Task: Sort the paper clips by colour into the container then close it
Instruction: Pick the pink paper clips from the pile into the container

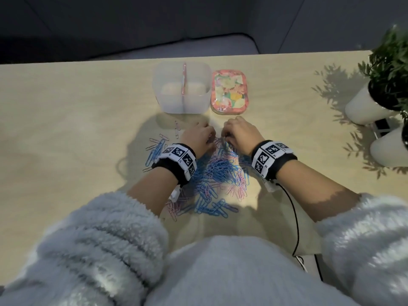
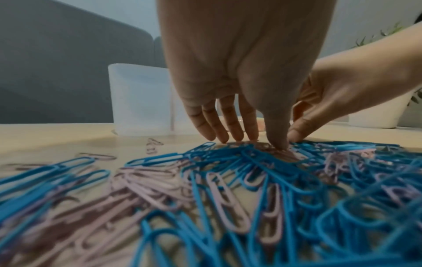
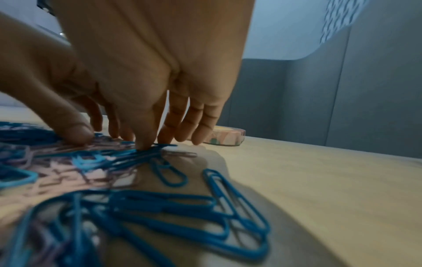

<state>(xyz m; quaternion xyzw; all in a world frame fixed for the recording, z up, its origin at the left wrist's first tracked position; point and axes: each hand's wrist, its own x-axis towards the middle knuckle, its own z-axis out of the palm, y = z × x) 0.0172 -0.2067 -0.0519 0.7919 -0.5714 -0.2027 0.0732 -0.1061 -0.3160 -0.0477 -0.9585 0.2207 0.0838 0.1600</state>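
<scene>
A heap of blue and pink paper clips (image 1: 217, 173) lies on the wooden table in front of me. Behind it stands the translucent container (image 1: 167, 85), open, with a pink divider (image 1: 183, 79) down its middle. Its floral lid (image 1: 229, 91) lies flat just to the right. My left hand (image 1: 207, 138) and right hand (image 1: 227, 135) meet at the heap's far edge, fingers pointing down. In the left wrist view the left hand (image 2: 258, 140) touches blue clips (image 2: 262, 157) with straight fingers. In the right wrist view the right hand (image 3: 155, 142) presses its thumb tip on blue clips (image 3: 146, 153).
Two white plant pots (image 1: 364, 107) with green plants stand at the table's right edge. A few stray pink clips (image 1: 177, 128) lie between the heap and the container. A black cable (image 1: 294, 219) runs from my right wrist toward my body.
</scene>
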